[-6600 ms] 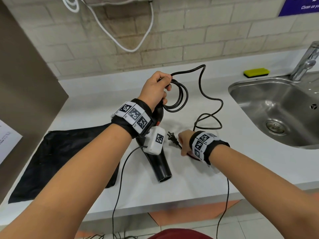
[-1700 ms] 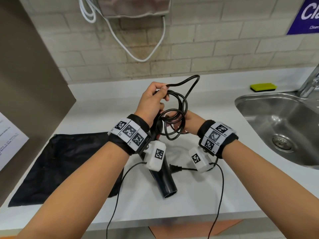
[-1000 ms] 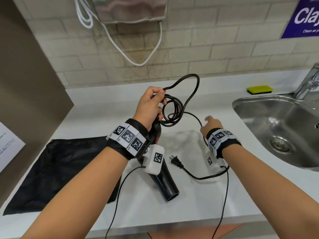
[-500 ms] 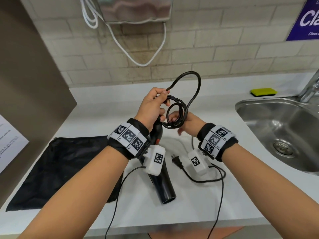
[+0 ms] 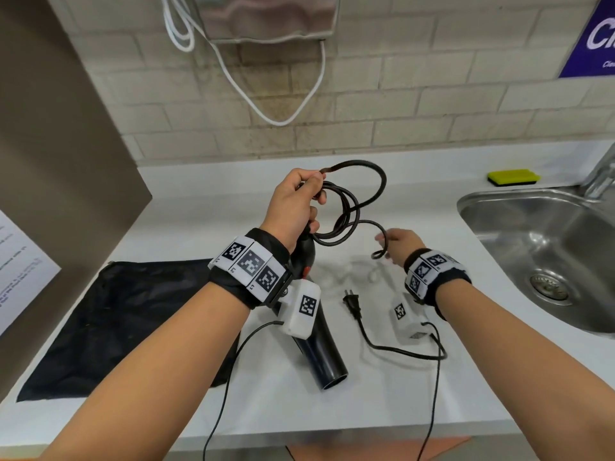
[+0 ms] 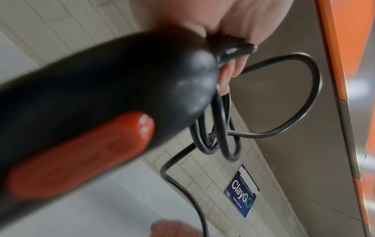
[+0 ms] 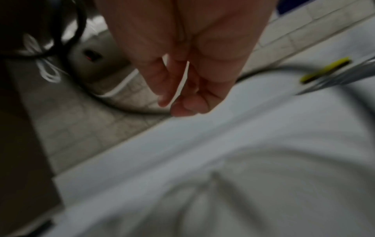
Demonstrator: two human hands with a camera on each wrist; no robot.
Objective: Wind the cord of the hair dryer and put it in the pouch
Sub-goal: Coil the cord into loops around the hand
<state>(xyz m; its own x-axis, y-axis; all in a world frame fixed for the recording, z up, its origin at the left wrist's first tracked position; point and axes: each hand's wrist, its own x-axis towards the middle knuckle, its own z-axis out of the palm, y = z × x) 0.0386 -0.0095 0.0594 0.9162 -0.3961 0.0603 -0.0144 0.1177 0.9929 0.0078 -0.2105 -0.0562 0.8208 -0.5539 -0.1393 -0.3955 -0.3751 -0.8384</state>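
My left hand (image 5: pixel 294 202) grips the black hair dryer (image 5: pixel 319 354) by its handle, barrel pointing down toward the counter edge. The same hand pinches several wound loops of the black cord (image 5: pixel 346 211) at the handle's end. In the left wrist view the handle (image 6: pixel 101 96) with its red switch (image 6: pixel 81 152) fills the frame, and the loops (image 6: pixel 219 136) hang from my fingers (image 6: pixel 229 72). To the right, my right hand (image 5: pixel 399 242) holds the loose cord at its fingertips. The plug (image 5: pixel 352 302) lies on the counter. The black pouch (image 5: pixel 116 321) lies flat at the left.
A steel sink (image 5: pixel 472 201) with a faucet (image 5: pixel 599 174) is at the right, and a yellow sponge (image 5: pixel 514 177) lies behind it. A brown panel (image 5: pixel 50 161) walls off the left. A white cable (image 5: pixel 266 111) hangs on the brick wall.
My right hand has moved from the loops at my left hand out to the right along the cord. Less loose cord lies on the counter than several seconds ago. The left hand stays put.
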